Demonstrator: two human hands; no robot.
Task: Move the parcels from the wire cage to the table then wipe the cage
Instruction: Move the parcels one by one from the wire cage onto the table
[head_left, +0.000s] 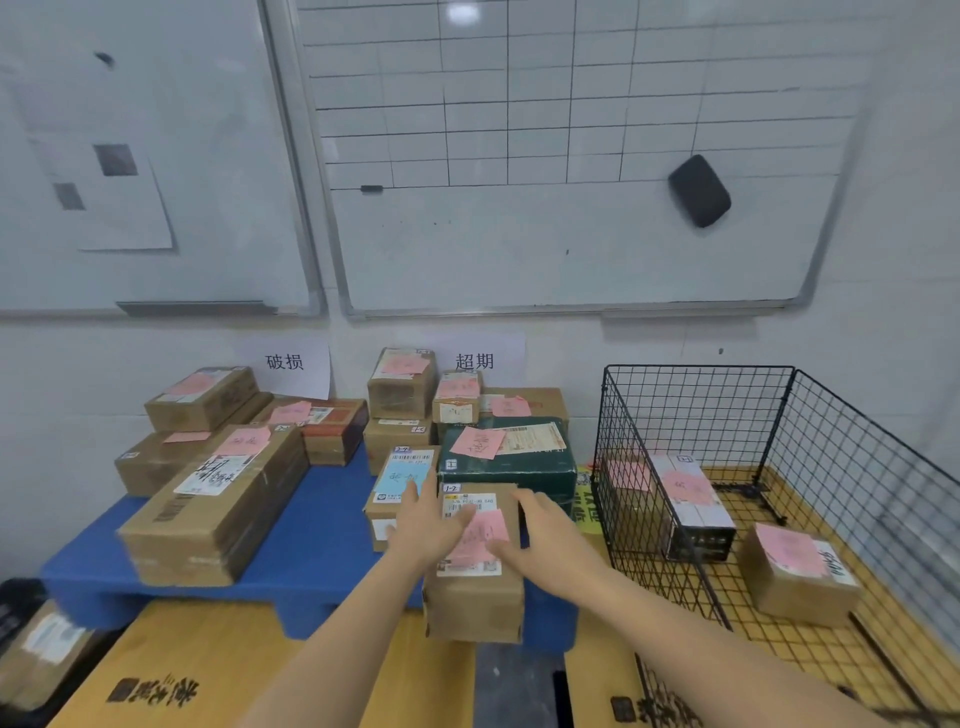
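Observation:
A brown cardboard parcel (475, 603) with a pink note and a white label stands at the front edge of the blue table (322, 525). My left hand (423, 525) lies over its top left. My right hand (543, 532) presses on its top right, so both hands grip it. To the right stands the black wire cage (696, 410), its near side open. Inside it are a white and black box (698, 512) and a cardboard parcel (797, 577), both with pink notes.
Several other parcels cover the blue table, among them a long carton (218, 509) and a dark green box (509, 457). Two whiteboards hang above, one with a black eraser (698, 189). Yellow wooden crates (171, 670) lie below, and another parcel (47, 649) sits at lower left.

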